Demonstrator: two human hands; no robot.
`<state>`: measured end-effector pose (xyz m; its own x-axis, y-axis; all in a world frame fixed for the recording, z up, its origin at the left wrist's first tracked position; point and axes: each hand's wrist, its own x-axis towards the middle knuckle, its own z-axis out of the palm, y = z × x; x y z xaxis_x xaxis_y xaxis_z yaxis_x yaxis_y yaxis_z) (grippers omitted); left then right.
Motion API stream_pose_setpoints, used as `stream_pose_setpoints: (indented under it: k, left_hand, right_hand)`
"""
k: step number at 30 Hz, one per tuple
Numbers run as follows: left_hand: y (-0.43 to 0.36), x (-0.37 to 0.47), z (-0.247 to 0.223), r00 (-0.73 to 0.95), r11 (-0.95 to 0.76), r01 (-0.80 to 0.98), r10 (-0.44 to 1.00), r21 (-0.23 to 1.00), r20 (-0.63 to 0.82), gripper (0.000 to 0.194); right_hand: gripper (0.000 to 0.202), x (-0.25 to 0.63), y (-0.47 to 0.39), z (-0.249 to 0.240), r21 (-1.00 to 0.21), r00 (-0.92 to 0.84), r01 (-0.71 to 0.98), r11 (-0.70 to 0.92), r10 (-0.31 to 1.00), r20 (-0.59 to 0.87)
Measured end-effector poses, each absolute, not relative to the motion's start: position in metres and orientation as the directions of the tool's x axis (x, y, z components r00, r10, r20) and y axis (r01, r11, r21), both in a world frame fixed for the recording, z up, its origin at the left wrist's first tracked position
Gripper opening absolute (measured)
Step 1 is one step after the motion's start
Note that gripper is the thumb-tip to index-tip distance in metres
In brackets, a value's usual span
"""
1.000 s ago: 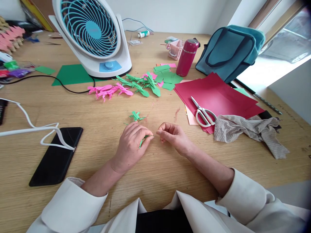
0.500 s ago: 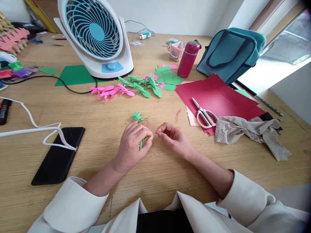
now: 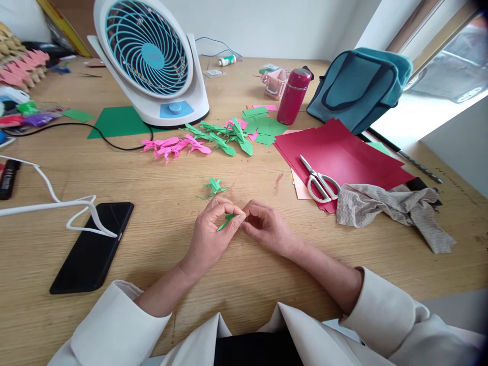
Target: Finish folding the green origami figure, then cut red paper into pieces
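Near the middle of the table, my left hand (image 3: pixel 214 236) pinches a small green folded paper piece (image 3: pixel 226 220), part of which shows between thumb and fingers. My right hand (image 3: pixel 270 230) is closed with its fingertips touching those of my left; what it grips, if anything, is hidden. Just beyond my left hand lies a small green paper figure (image 3: pixel 214 187) with thin limbs. Farther back are a cluster of pink folded figures (image 3: pixel 175 146) and several green folded figures (image 3: pixel 224 134).
White scissors (image 3: pixel 319 183) rest on red paper sheets (image 3: pixel 346 152), beside a crumpled cloth (image 3: pixel 381 206). A phone (image 3: pixel 91 249) with a white cable lies left. Behind stand a fan (image 3: pixel 152 56), a red bottle (image 3: pixel 293 96) and a teal bag (image 3: pixel 354 91).
My hands have come together, closing the gap between their fingertips. The green piece in my left hand has tilted, and more of the small green figure on the table shows.
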<state>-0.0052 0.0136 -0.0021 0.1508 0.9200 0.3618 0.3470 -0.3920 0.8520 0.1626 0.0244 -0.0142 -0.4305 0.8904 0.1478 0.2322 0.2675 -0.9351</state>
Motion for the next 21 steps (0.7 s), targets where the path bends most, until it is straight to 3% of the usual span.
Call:
stream_pose_setpoints:
  k: [11, 17, 21]
  left_hand:
    - [0.013, -0.006, 0.004, 0.2, -0.363, 0.356, 0.93, 0.861, 0.309, 0.012]
    - [0.015, -0.007, 0.0, 0.21, -0.316, 0.206, 0.939, 0.926, 0.274, 0.016]
    - [0.017, -0.011, -0.007, 0.19, -0.252, 0.124, 0.955, 0.96, 0.227, 0.024]
  right_hand:
    - [0.012, 0.162, 0.022, -0.018, -0.937, -0.452, 0.214, 0.275, 0.878, 0.155]
    - [0.015, 0.162, 0.023, -0.016, -0.962, -0.463, 0.144, 0.232, 0.875, 0.142]
    - [0.022, 0.163, 0.023, -0.016, -0.993, -0.451, 0.076, 0.091, 0.892, 0.047]
